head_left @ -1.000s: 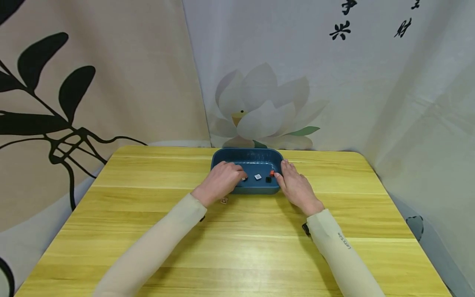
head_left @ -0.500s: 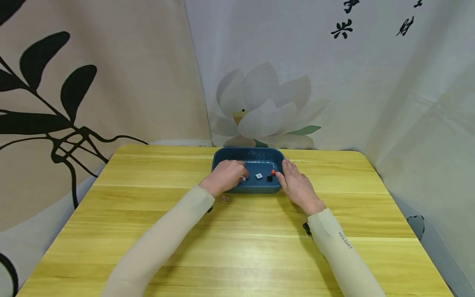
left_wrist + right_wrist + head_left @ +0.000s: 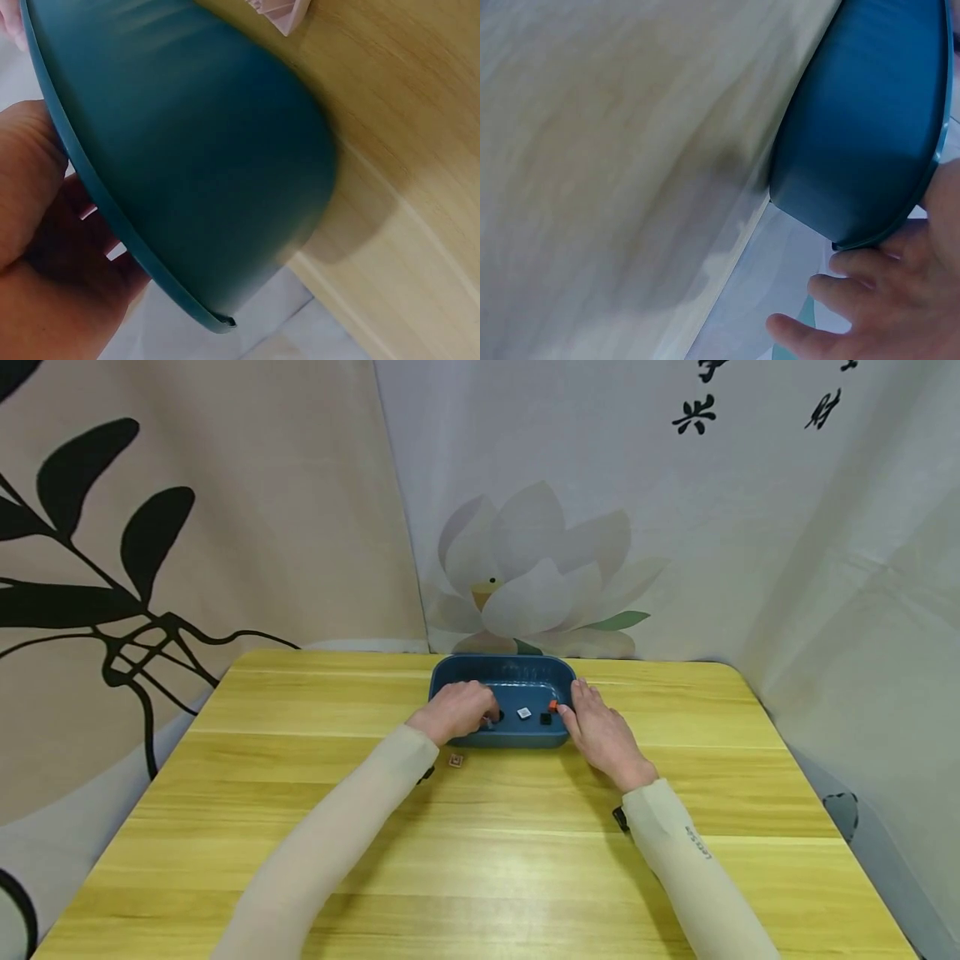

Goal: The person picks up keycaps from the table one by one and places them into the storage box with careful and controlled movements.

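A blue rectangular tray (image 3: 517, 739) stands at the far side of the table. My left hand (image 3: 459, 706) reaches over its left front rim, fingers bent down inside. A small pale piece (image 3: 487, 723) shows under those fingers; I cannot tell whether they pinch it. Beside them is a small dark piece (image 3: 501, 716). My right hand (image 3: 600, 731) rests along the tray's right end, fingers extended and thumb at the rim. Near that thumb lie an orange-red piece (image 3: 552, 705) and a black piece (image 3: 545, 719); a white square piece (image 3: 523, 713) sits nearer the middle.
In front of the tray, a small pale pink hollow piece (image 3: 456, 761), like a keycap, lies on the wooden table (image 3: 480, 860). It also appears at the top of the left wrist view. A patterned cloth (image 3: 555, 527) hangs behind the table's far edge.
My left hand has shifted slightly right and further over the tray, its fingers bending down more. A pale piece under them has come into sight. The right hand keeps its place.
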Available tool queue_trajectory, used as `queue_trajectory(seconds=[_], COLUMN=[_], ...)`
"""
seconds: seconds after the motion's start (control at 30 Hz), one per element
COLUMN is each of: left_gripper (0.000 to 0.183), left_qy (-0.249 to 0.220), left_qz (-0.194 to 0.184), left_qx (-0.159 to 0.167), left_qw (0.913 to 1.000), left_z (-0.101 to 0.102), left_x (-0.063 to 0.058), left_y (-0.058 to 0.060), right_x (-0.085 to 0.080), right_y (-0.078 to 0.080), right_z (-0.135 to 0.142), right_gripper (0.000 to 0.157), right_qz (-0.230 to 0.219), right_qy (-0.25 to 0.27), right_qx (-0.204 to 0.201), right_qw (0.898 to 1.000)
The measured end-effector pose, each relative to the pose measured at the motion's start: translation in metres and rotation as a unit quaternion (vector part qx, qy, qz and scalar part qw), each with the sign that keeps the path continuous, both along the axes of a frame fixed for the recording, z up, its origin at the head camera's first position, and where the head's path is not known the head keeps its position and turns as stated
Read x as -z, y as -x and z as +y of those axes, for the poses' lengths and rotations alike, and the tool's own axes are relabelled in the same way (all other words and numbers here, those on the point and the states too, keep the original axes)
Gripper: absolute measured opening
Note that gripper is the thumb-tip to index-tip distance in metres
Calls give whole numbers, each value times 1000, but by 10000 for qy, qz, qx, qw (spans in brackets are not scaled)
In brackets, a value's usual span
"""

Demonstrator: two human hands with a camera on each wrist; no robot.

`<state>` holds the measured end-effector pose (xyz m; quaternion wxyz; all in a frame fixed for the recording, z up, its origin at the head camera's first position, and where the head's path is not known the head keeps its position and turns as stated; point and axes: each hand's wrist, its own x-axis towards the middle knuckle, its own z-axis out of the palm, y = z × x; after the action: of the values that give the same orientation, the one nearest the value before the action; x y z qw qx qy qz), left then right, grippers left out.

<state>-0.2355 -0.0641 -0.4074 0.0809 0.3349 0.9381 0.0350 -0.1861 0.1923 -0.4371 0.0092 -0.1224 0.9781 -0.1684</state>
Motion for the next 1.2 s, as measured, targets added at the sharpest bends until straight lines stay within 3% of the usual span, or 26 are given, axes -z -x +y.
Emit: queue_trajectory(seconds=[0.73, 0.83, 0.97, 1.2], left_gripper=[23, 22, 21, 23], left_qy=[107, 44, -150, -899], left_qz=[-157, 34, 555, 1435], left_qx=[-132, -91, 26, 262], left_qw=[9997, 9999, 9983, 9852], left_z=[2, 0, -5, -24], left_x=[4, 4, 2, 2], left_y=[6, 5, 3, -10], right_x=[-1, -1, 0, -1], right_y=[0, 1, 1, 1], right_z=[-1, -2, -2, -2], right_gripper=[68, 68, 67, 68], right_qz=[-30, -37, -41, -49], right_qy=[20, 8, 4, 11], right_qx=[10, 19, 48, 46], right_qw=[10000, 10000, 10000, 10000])
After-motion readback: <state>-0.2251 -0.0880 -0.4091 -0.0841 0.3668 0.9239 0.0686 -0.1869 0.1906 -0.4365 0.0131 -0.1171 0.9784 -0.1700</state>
